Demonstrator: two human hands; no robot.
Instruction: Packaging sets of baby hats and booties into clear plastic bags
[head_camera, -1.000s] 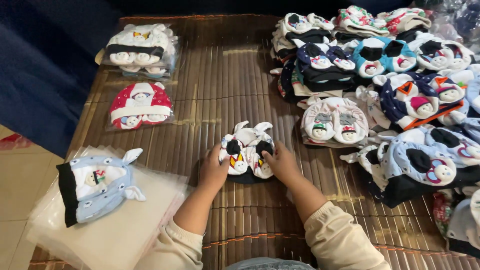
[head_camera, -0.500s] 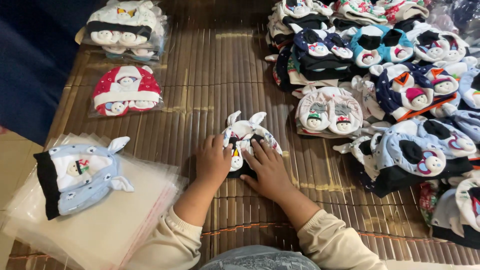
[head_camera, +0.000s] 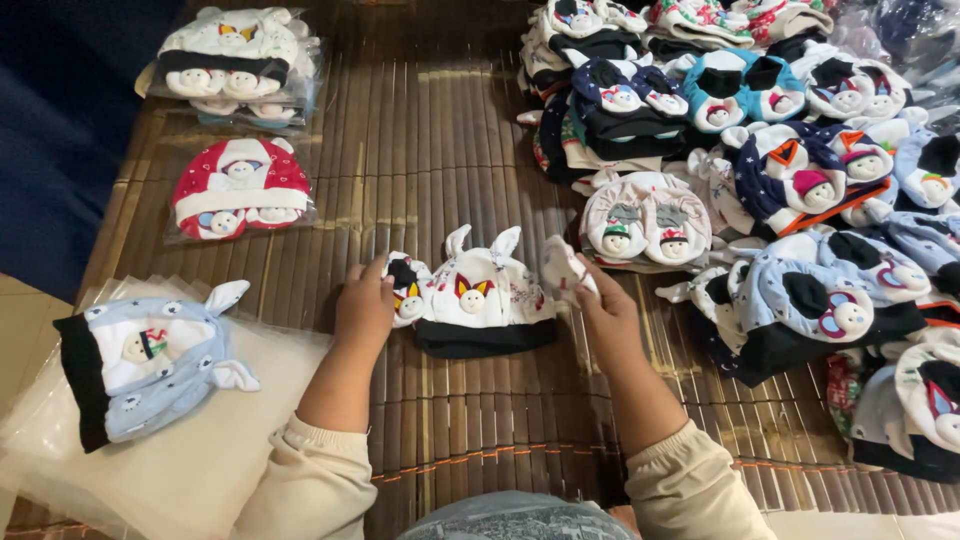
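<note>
We work over a slatted bamboo mat (head_camera: 440, 150) with a heap of baby hats (head_camera: 780, 170) on our right, a stack of clear bags (head_camera: 200, 470) carrying a pale blue hat (head_camera: 150, 365) on our left, and a white eared hat (head_camera: 483, 300) lying between our hands, its black band toward us and its long axis crosswise.

Our left hand (head_camera: 365, 310) pinches a small mitten (head_camera: 405, 290) just left of the hat, while our right hand (head_camera: 605, 315), equally near, has its fingers closed on another white piece (head_camera: 566, 268); half a second ago both hands lay flat on the bundle, now they have spread apart.
</note>
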